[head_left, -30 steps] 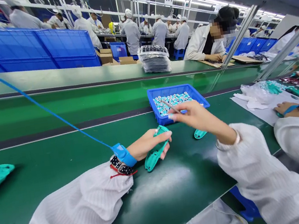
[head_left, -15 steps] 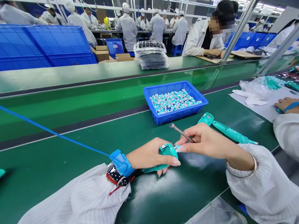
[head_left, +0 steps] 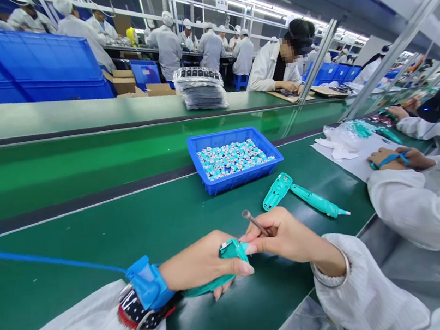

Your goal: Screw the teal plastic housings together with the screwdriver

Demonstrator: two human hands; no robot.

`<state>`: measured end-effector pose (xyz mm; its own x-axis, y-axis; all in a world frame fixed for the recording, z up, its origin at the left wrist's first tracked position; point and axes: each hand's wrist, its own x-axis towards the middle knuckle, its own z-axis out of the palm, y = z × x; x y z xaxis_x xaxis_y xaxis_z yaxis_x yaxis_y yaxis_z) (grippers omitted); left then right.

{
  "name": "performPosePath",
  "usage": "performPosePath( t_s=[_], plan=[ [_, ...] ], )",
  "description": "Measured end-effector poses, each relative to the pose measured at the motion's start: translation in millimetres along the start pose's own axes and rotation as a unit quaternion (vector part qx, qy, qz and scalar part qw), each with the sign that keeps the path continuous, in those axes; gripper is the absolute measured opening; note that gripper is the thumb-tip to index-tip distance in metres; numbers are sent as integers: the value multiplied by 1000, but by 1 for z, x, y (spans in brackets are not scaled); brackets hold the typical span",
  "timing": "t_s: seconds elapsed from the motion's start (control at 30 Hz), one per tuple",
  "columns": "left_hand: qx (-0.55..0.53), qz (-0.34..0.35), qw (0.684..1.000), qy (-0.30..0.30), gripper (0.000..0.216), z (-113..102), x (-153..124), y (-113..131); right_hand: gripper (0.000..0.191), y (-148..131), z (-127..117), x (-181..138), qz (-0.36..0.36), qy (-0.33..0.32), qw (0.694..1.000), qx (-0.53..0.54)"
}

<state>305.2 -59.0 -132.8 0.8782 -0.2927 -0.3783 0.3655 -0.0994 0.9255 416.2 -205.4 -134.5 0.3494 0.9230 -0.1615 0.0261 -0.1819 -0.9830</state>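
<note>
My left hand (head_left: 202, 264) is closed round a teal plastic shell (head_left: 229, 257), holding it just above the green work surface (head_left: 71, 248). A blue wrist strap (head_left: 149, 283) with a blue cord sits on that wrist. My right hand (head_left: 284, 235) pinches a thin metal tool (head_left: 256, 223) like a pen, its fingertips touching the top of the shell. Behind the hands stands a blue tray (head_left: 238, 176) full of small silver and teal parts. Two more teal pieces (head_left: 303, 196) lie on the surface between the tray and my right hand.
A green conveyor belt (head_left: 79, 164) runs behind the work surface. A co-worker's hands (head_left: 392, 158) rest on white paper at the right. A stack of wrapped trays (head_left: 200, 88) and large blue crates (head_left: 23, 67) stand beyond the belt, where several people in white coats work.
My right hand came back from the blue tray with the metal tool and met the shell in my left hand. Both hands drew nearer to me; the view shifted right.
</note>
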Motion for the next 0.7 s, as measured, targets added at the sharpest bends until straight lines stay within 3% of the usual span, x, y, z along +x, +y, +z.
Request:
performPosePath(
  t_s=[0.07,0.13,0.17,0.27,0.3,0.37,0.5,0.6,0.7],
  plan=[
    [-7,-4,999,54,33,3,6,-1,36,9,-6,-1,-8,39,999,3],
    [-24,0,991,130,31,2,17,-1,39,18,-23,-5,-37,144,987,-66],
    [-39,3,985,167,30,1,24,-1,39,23,-36,-10,-52,213,966,-134],
    [-67,11,967,247,32,-5,51,3,40,39,-86,-33,-15,373,839,-395],
    [-73,15,962,263,35,-7,62,5,42,44,-103,-43,27,388,797,-462],
    [-92,27,957,275,42,-11,86,9,42,53,-131,-60,101,392,751,-521],
    [-149,63,943,292,41,-6,130,18,32,65,-153,-78,133,392,755,-509],
    [-184,91,933,294,33,8,150,23,25,71,-147,-74,102,377,784,-482],
    [-192,125,939,257,30,25,164,26,25,75,-141,-64,64,371,805,-459]
  ],
)
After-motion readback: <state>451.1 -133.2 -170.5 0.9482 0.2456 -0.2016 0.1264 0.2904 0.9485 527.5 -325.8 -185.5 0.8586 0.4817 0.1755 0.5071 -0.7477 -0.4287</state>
